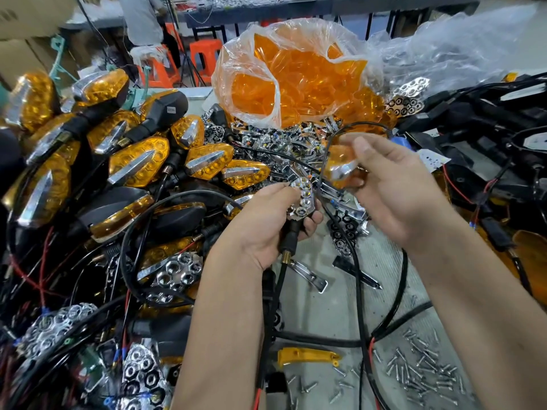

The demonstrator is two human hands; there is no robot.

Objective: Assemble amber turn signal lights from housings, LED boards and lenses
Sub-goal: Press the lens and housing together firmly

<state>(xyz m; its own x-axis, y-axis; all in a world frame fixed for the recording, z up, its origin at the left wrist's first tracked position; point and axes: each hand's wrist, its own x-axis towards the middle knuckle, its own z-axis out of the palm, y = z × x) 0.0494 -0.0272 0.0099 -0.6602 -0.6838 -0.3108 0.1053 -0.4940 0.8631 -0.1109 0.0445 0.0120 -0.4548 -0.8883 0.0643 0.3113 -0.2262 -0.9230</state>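
My left hand (268,223) grips a black turn signal housing (302,202) by its stalk, with the chrome honeycomb reflector and LEDs facing up. A black cable (278,291) hangs from the stalk toward me. Just to the right and slightly higher, my right hand (393,184) pinches an amber lens with a chrome arrow strip (340,168). The lens is blurred and sits apart from the housing. A thin black wire (331,143) loops between the two hands.
Finished amber lights (136,164) pile up at the left. A clear bag of amber lenses (296,78) stands behind the hands, chrome parts (272,143) heaped before it. Black housings with wires (488,128) lie at the right. Loose screws (423,368) and a yellow tool (305,355) lie near me.
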